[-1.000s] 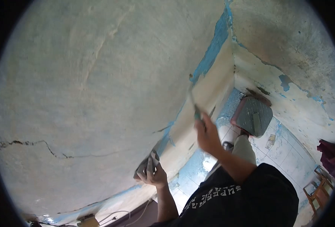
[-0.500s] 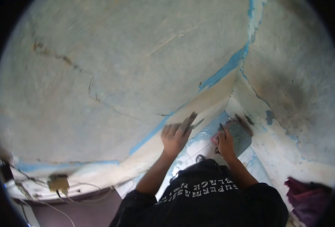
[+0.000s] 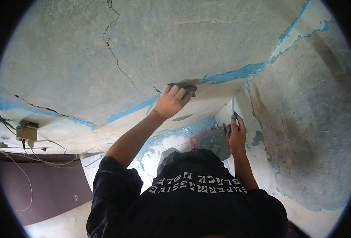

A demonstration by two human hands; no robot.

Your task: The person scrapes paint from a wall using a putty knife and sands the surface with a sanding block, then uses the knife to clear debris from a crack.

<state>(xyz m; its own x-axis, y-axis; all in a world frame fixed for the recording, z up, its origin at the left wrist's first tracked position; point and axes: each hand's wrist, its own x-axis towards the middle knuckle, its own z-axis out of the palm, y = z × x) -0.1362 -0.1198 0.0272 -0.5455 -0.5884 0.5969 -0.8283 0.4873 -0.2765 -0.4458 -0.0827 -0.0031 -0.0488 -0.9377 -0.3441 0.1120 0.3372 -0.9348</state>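
Rough, patchy plaster all round in this room: grey skim with strips of old blue paint showing through and cracks running across it.

Nearest the camera is the black shirt [image 3: 191,198] with white lettering. From there the left hand [image 3: 171,101] reaches up and presses a small dark pad, probably sandpaper or a rubbing block [image 3: 185,87], flat against the wall [image 3: 104,59] right on the blue paint line [image 3: 231,74]. Its grip is closed over the pad, fingers spread on top.

The right hand [image 3: 237,135] sits lower, beside the corner, with its grip wrapped around the handle of a putty knife [image 3: 233,109], blade pointing straight up and not touching the wall as far as I can tell. Just past it there's a pinkish tray [image 3: 211,141] with grey filler in it, down near the tiled floor [image 3: 163,148].

Far left, a junction box [image 3: 26,133] hangs on the wall with loose wires [image 3: 56,156] trailing off it.

For this bit I'd keep the pad flat, use even pressure and feather along the paint edge instead of digging in one spot.
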